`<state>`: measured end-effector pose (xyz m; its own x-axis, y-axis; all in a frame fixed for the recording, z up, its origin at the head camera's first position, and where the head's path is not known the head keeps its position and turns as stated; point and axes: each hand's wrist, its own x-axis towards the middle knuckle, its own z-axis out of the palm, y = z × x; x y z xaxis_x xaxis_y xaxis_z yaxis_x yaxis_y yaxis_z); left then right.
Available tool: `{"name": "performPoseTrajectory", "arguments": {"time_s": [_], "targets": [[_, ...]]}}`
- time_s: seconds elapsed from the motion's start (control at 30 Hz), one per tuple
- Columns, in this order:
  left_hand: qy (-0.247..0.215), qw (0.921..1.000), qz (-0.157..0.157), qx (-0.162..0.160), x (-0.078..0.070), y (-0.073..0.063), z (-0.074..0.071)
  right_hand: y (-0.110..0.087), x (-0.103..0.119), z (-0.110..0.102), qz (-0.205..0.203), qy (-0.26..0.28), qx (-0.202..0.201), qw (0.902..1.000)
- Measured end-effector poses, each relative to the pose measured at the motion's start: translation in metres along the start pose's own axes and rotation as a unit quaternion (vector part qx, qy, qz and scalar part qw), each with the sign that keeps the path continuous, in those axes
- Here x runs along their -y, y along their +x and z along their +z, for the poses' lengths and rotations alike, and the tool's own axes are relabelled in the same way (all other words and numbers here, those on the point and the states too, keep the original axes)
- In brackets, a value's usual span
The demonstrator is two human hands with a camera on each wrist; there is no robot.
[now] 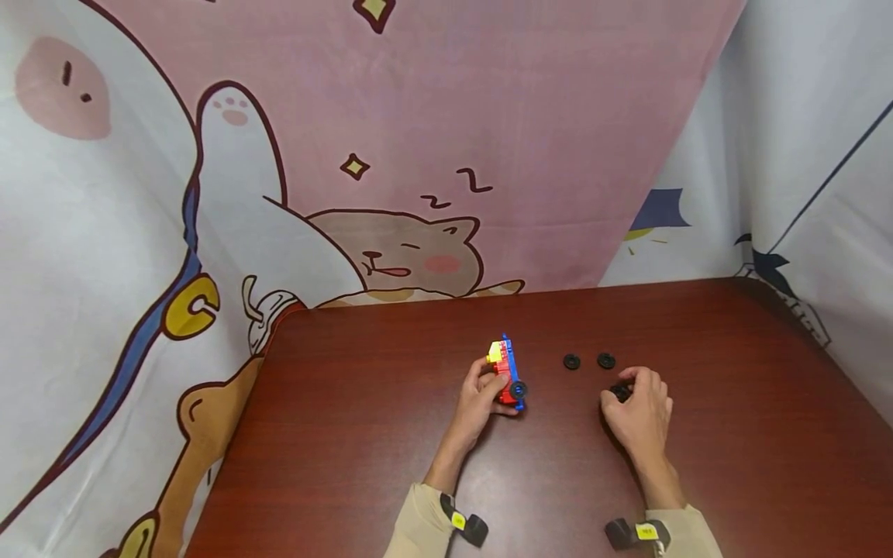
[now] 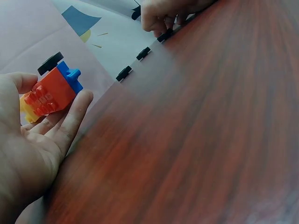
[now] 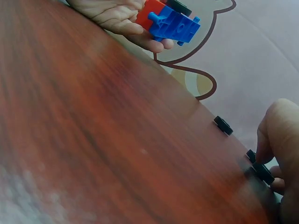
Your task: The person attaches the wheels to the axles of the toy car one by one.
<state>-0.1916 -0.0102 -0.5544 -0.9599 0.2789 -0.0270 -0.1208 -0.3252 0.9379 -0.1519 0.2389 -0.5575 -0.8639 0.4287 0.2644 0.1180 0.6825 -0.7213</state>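
Note:
My left hand point(image 1: 476, 404) holds up a small toy block vehicle point(image 1: 504, 370) between thumb and fingers, over the middle of the table. Its body is red with yellow at one end, and a blue base point(image 3: 174, 25) with short axle pegs faces right. One black wheel point(image 2: 50, 63) sits on a peg; the other pegs seen in the right wrist view are bare. Off to the right, my right hand point(image 1: 643, 415) pinches a loose black wheel point(image 3: 263, 173) at the tabletop, its fingers partly covering that wheel in the head view.
Two more black wheels, a left one point(image 1: 571, 362) and a right one point(image 1: 605, 360), lie flat just beyond my right hand. The reddish-brown wooden table point(image 1: 335, 434) meets a printed cartoon cloth point(image 1: 544, 155) at its back and sides.

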Motion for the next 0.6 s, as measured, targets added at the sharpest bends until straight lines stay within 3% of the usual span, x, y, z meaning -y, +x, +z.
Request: {"name": "performPoseTrajectory", "arguments": {"time_s": [0.4, 0.6], "targets": [[0.007, 1.0, -0.004, -0.001, -0.0017, -0.0008, 0.0003, 0.0001, -0.001, 0.0016, -0.003, 0.008, -0.001, 1.0], [0.005, 1.0, -0.003, -0.002, -0.0006, -0.0005, 0.0006, -0.0007, -0.0011, 0.0032, -0.008, 0.061, -0.044, 0.9971]]}}
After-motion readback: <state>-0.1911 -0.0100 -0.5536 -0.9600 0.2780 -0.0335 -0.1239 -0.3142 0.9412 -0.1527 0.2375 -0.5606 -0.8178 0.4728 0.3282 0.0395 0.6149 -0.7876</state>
